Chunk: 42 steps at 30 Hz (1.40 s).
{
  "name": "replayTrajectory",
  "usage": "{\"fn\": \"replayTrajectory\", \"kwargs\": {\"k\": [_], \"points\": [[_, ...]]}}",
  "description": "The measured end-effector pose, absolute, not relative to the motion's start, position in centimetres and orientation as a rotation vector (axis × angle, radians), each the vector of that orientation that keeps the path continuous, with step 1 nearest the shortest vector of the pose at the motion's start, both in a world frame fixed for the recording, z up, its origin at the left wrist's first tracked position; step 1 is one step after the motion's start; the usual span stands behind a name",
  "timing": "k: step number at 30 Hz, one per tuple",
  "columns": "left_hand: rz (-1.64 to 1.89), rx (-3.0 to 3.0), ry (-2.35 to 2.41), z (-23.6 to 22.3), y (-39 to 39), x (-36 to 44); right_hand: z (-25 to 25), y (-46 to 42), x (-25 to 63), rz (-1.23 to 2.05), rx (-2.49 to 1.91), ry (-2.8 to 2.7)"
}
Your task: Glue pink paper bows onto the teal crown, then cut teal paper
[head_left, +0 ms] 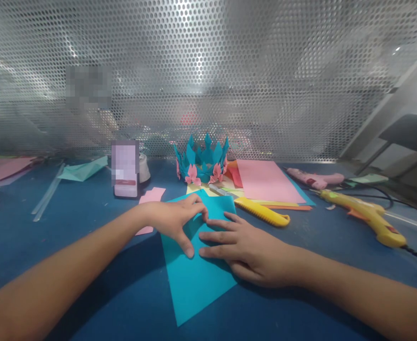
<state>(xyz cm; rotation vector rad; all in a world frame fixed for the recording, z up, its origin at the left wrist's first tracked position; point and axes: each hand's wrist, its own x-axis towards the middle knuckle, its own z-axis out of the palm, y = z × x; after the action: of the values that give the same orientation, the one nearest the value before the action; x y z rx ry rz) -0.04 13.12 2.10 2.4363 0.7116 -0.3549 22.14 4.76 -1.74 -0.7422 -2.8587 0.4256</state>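
A sheet of turquoise paper (201, 293) lies slantwise on the blue table in front of me. My left hand (178, 220) rests on its upper part, thumb apart from the bent fingers. On the paper's right side my right hand (246, 248) lies flat with its fingers spread, the fingertips pointing left toward my left hand. Just behind the sheet stands a turquoise paper crown (203, 161) with pink paper flowers around its base. A yellow utility knife (263, 211) lies close to the sheet's upper right corner.
A phone (125, 166) stands upright at the back left, pink paper strips (151, 199) before it. Pink sheets (268, 180) are stacked behind the knife. On the right lie a yellow glue gun (368, 215) and a pink glue gun (315, 178). Perforated metal (201, 71) closes the back.
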Motion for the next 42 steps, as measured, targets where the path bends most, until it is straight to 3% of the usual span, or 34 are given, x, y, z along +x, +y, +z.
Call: {"fn": "replayTrajectory", "kwargs": {"k": [22, 42], "points": [[-0.284, 2.481, 0.654, 1.5, 13.1, -0.2, -1.8, 4.5, 22.3, 0.478, -0.741, -2.791], [-0.327, 2.438, 0.643, 1.6, 13.5, -0.4, -3.0, 4.7, 22.1, 0.153, -0.607, -2.73]]}}
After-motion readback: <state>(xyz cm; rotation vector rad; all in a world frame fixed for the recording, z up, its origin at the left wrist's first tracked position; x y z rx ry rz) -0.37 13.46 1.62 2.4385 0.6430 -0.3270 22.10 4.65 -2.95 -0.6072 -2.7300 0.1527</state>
